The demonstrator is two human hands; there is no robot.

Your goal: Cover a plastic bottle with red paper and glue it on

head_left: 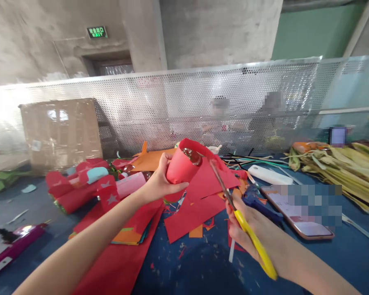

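Note:
My left hand (pixel 160 180) is wrapped round a plastic bottle (pixel 191 156), its brownish see-through end facing up and right. A sheet of red craft foam or paper (pixel 181 166) covers the bottle, and a loose strip (pixel 199 147) of it runs off to the right. In my right hand (pixel 249 229) are scissors (pixel 226 188) with yellow handles, blades pointing up and left at the loose strip. Whether the blades touch the strip I cannot tell. Under both hands lie red sheets (pixel 193 217) and small orange scraps (pixel 196 231).
Red-covered pieces with stars (pixel 110 198) lie at left, near a purple power strip (pixel 17 248). A phone (pixel 298 213), a dark blue tool (pixel 261 205) and corn husks (pixel 341 168) are at right. Behind stand cardboard (pixel 61 137) and a perforated metal screen (pixel 187 102), with people beyond.

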